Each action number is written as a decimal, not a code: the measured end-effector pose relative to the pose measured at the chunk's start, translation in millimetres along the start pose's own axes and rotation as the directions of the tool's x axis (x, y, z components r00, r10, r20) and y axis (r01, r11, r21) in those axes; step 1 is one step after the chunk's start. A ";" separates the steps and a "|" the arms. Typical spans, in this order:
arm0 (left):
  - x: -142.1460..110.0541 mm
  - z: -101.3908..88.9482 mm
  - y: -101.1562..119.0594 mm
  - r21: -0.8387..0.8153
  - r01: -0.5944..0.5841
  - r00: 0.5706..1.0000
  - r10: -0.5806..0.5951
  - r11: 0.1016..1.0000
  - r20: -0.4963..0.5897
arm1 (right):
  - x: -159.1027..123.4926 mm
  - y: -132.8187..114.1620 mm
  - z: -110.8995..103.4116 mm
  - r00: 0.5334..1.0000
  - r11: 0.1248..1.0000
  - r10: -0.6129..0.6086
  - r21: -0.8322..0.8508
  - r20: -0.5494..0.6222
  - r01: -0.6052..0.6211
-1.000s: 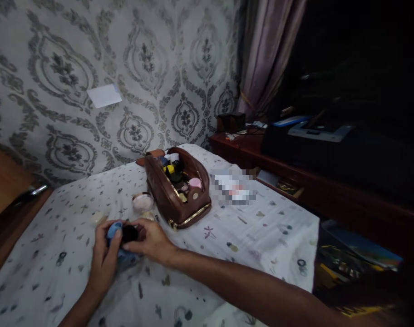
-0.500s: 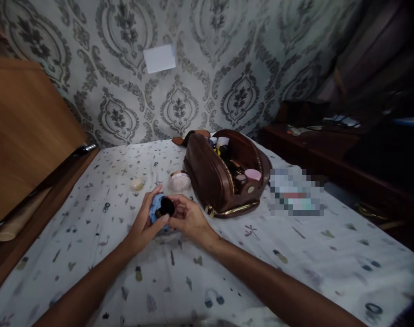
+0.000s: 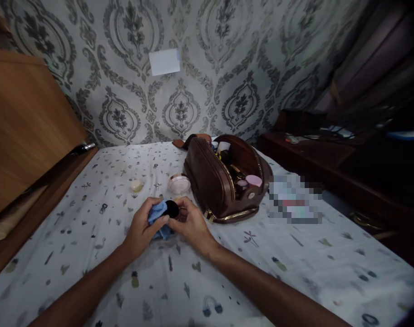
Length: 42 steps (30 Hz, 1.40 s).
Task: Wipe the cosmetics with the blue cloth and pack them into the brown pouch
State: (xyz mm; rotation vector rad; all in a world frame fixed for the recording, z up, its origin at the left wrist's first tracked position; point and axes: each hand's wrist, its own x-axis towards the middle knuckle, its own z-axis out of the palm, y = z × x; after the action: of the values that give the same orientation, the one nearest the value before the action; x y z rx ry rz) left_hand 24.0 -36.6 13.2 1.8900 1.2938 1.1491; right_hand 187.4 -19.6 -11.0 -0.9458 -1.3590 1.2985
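My left hand (image 3: 141,230) is closed around a crumpled blue cloth (image 3: 164,231), its thumb pressing toward a small, round black item (image 3: 172,209). The fingers of my right hand (image 3: 192,227) pinch the right side of that black item, which lies against the cloth. Its exact kind does not show. Just beyond my hands, a round pink compact (image 3: 179,184) rests on the patterned sheet (image 3: 169,290). Left of the compact is a small cream-coloured round pot (image 3: 136,185).
A brown toiletry bag (image 3: 214,181) stands unzipped at the right of my hands, with several cosmetics inside. A pink round lid (image 3: 253,180) shows at its opening. Beyond it lies a blurred-out packet (image 3: 293,200). Wooden furniture (image 3: 30,131) borders the left side.
The black item has turned within my fingers, and more of the blue cloth now bulges out below it. Both hands keep their hold. The view has shifted slightly.
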 end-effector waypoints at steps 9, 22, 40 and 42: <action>9.9 -10.0 0.6 0.000 -0.049 0.977 0.047 0.999 -0.206 | 1.9 -14.7 -2.2 0.998 0.979 0.061 0.195 -0.013 -0.058; 5.2 -7.5 5.9 -0.180 0.100 0.981 -0.127 0.979 -0.144 | 1.0 -23.8 -4.3 0.993 0.929 0.068 0.356 0.092 -0.097; 3.9 4.7 -22.3 -0.022 0.277 0.954 -0.278 0.961 -0.117 | -15.8 -16.9 -6.1 0.932 0.791 -0.190 -0.515 0.308 0.331; 4.3 5.1 -23.6 0.031 0.301 0.942 -0.292 0.953 -0.163 | -17.9 -20.8 -7.5 0.912 0.750 -0.176 -0.549 0.372 0.369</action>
State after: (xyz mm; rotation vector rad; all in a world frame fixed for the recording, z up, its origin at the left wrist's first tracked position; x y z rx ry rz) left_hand 18.9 -23.9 -7.1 1.5960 1.6479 1.1282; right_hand 200.3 -37.9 6.5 -0.9342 -2.1528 0.7860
